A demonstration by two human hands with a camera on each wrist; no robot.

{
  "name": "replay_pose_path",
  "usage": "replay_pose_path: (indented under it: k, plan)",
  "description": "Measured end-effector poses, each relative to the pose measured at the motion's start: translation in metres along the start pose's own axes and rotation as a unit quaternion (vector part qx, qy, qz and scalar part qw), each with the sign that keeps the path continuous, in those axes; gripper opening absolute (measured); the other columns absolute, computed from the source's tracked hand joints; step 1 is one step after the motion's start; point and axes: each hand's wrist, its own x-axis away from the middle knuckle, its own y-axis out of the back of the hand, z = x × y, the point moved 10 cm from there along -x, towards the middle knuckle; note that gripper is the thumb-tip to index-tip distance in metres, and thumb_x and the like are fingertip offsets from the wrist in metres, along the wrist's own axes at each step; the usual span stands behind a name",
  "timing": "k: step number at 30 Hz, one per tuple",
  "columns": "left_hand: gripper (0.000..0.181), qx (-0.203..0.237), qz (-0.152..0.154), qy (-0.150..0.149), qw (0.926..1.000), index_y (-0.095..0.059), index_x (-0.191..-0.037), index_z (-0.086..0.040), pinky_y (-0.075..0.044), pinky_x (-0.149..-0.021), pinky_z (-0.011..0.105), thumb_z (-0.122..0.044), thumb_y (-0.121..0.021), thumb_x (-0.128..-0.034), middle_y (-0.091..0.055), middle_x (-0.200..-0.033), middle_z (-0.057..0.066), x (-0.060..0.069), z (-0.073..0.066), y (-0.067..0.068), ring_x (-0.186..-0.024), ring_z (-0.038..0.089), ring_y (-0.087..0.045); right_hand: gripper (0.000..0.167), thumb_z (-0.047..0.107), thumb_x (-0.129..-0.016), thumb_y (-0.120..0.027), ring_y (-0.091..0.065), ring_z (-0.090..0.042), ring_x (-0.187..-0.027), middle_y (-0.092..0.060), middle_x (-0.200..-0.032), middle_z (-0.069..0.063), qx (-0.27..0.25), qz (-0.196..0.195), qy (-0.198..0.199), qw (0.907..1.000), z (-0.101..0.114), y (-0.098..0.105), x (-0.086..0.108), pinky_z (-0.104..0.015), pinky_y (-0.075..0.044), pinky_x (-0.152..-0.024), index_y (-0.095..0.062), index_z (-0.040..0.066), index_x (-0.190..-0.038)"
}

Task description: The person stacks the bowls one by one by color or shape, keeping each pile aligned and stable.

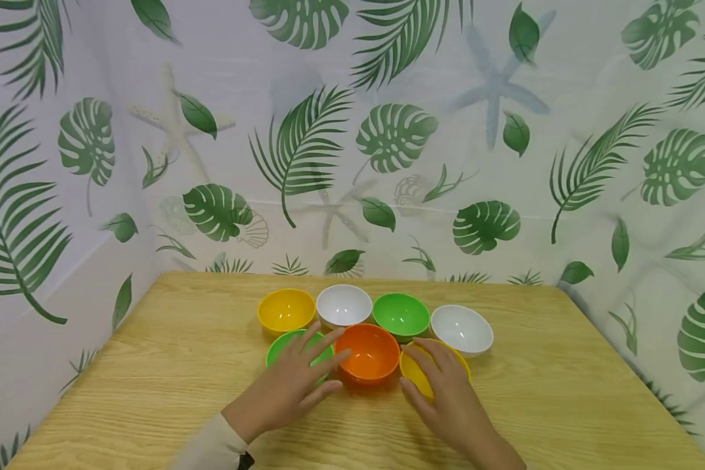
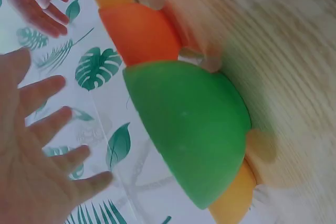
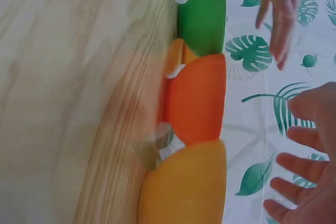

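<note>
Tabletop (image 1: 176, 352) bears an orange bowl (image 1: 367, 356), with a near green bowl (image 2: 189, 129) just left of it, a near yellow bowl (image 3: 184, 187) just right of it, and a far yellow bowl (image 1: 286, 312), inner white bowl (image 1: 343, 305), far green bowl (image 1: 401, 315) and outer white bowl (image 1: 461, 328) in a row behind it. The left hand (image 1: 290, 388), fingers spread, hangs above the near green bowl, while the right hand (image 1: 449, 398), fingers also parted, hangs above the near yellow bowl
</note>
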Motion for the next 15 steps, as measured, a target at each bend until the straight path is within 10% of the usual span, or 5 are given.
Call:
replay_pose_path:
  k: [4,7,11,15]
  plan:
    - [0.037,0.091,-0.09,0.025,0.9915,-0.056,-0.135,-0.018,-0.02,-0.107,0.069,-0.03,-0.05,-0.1004,-0.038,-0.151,0.002,0.0,0.019,0.033,-0.14,0.038,-0.027,0.032,0.013,-0.09,-0.067,-0.053,-0.02,-0.117,-0.059,-0.124,-0.003,-0.067,-0.037,-0.001,0.9971,0.012,0.004,-0.005,-0.043,-0.048,-0.097,-0.063,0.009,-0.121]
    - [0.036,0.184,-0.146,0.092,0.9677,-0.057,-0.133,-0.011,-0.02,-0.108,0.068,-0.027,-0.043,-0.1034,-0.042,-0.148,0.008,0.003,0.049,0.054,-0.139,0.037,-0.03,0.026,0.009,-0.097,-0.055,-0.056,-0.016,-0.115,-0.061,-0.123,0.0,-0.137,-0.041,-0.017,0.9896,0.021,-0.001,-0.006,-0.038,-0.049,-0.096,-0.062,0.009,-0.122]
    - [0.045,0.292,-0.191,0.206,0.9141,-0.049,-0.139,-0.005,-0.023,-0.112,0.058,-0.032,-0.033,-0.106,-0.039,-0.149,0.013,0.019,0.091,0.061,-0.14,0.034,-0.03,0.029,0.011,-0.103,-0.041,-0.06,-0.02,-0.11,-0.062,-0.122,-0.006,-0.249,-0.017,-0.057,0.9668,0.03,-0.017,-0.007,-0.034,-0.051,-0.093,-0.058,0.01,-0.126]
    - [0.054,0.364,-0.207,0.315,0.8516,-0.032,-0.148,-0.002,-0.018,-0.117,0.05,-0.036,-0.027,-0.1061,-0.029,-0.155,0.014,0.04,0.119,0.049,-0.144,0.03,-0.021,0.033,0.019,-0.106,-0.034,-0.058,-0.027,-0.114,-0.057,-0.131,-0.009,-0.363,0.026,-0.139,0.9212,0.031,-0.039,-0.007,-0.037,-0.049,-0.097,-0.054,0.013,-0.132]
